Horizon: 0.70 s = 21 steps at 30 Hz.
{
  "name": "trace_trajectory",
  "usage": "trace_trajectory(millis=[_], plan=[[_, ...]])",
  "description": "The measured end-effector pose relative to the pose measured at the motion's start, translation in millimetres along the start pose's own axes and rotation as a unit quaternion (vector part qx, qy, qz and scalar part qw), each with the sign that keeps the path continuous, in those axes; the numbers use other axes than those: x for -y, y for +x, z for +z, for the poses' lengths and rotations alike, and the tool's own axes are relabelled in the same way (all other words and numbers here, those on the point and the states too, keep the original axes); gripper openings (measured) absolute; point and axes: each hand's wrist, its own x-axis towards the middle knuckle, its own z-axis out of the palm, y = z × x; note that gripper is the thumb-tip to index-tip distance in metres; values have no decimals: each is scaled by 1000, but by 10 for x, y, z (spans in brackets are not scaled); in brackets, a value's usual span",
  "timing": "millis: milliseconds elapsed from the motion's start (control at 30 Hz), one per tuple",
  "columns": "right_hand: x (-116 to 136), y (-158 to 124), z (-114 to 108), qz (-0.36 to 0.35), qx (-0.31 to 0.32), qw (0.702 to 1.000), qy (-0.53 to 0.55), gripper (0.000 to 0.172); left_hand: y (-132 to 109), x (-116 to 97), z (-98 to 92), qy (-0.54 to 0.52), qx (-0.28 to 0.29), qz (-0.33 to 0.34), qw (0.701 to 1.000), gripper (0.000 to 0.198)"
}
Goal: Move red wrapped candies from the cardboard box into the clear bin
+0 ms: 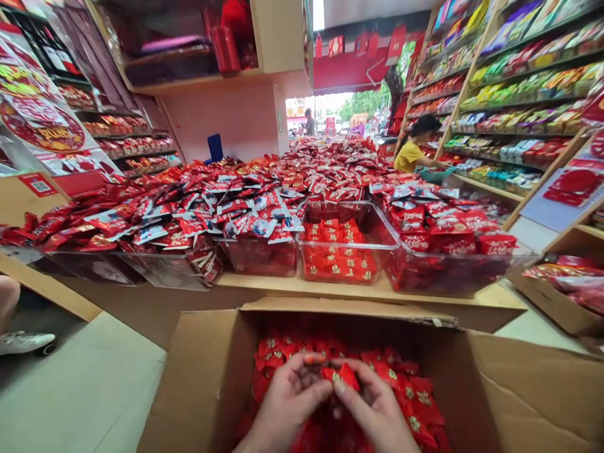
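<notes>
Small red packets [346, 375] with gold print are pinched between my two hands, above an open cardboard box [193, 371]. My right hand [375, 402] grips them between thumb and fingers. My left hand [293, 393] is closed, its fingers curled and its thumb tip against the packets' left side. How many packets are held is unclear. More red packets [425, 399] of the same look fill the box beneath and around my hands. Just beyond stands a clear plastic bin [387, 239], partly filled with similar red packets [337, 251] in rows.
Neighbouring clear bins [259, 258] are heaped with red and silver snack packets [226, 201]. Box flaps spread left and right. Stocked shelves [523, 100] line the right wall. A person in yellow [410, 154] is beside them. Another person's shoe [26, 341] is at far left.
</notes>
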Motion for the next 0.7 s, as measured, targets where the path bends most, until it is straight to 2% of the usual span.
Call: trace_trajectory(millis=[67,133,300,367,567,633,700], plan=[[63,1,18,51,-13,997,60,28,12,-80,26,23,-27,4,999,20],[71,7,15,61,-34,995,74,26,27,-118,30,48,-55,11,997,17],[-20,34,-78,51,-49,998,0,23,48,-127,54,73,-74,14,994,17],[-45,56,-124,29,-50,998,-33,19,51,-126,77,86,-70,13,994,18],[-52,91,-168,-111,-68,982,-134,13,49,-93,125,86,-66,39,993,22],[-78,80,-153,-108,-104,982,-113,14,57,-50,134,66,-83,52,993,22],[-127,71,-147,-53,-135,988,-55,17,72,17,140,34,-106,58,992,23]])
